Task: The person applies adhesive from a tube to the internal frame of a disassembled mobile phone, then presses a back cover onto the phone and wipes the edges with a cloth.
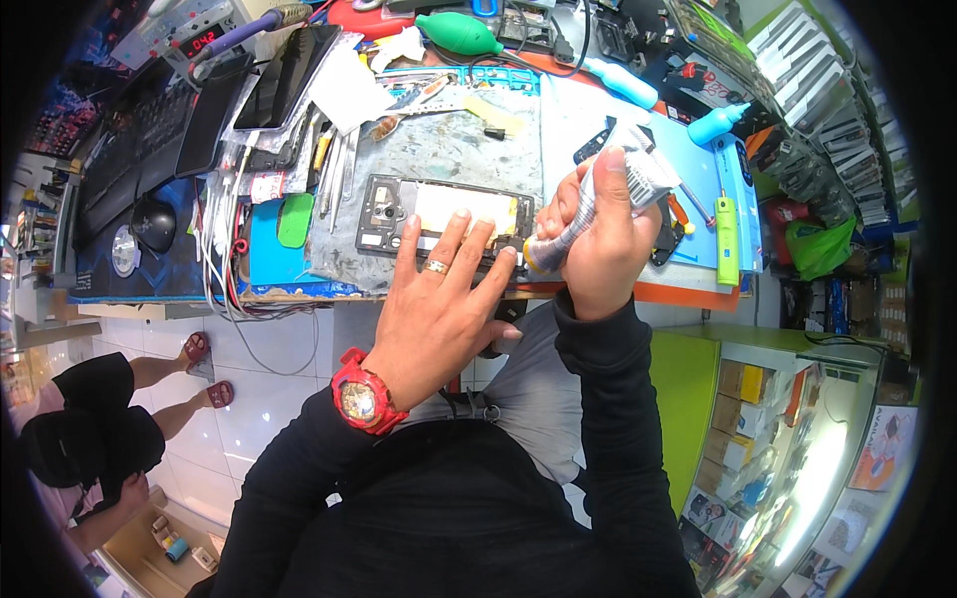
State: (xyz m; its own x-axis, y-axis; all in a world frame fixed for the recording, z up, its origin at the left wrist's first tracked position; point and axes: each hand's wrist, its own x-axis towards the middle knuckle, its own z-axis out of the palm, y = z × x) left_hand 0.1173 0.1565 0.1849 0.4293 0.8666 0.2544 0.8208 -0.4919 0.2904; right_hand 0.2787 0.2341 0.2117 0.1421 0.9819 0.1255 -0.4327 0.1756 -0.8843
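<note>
An opened phone frame (399,211) with a yellowish panel inside lies flat on a worn grey work mat (449,149). My left hand (444,299), with a ring and a red wristwatch, presses spread fingers on the frame's near edge. My right hand (598,239) grips a squeezed white glue tube (638,171). The tube's dark nozzle points down at the frame's right end, beside my left fingertips.
Tweezers and small tools (334,164) lie left of the mat. A dark phone (289,75), a green air blower (459,32), blue bottles (718,122) and a green tool (728,239) crowd the bench. Another person (90,429) crouches on the tiled floor at lower left.
</note>
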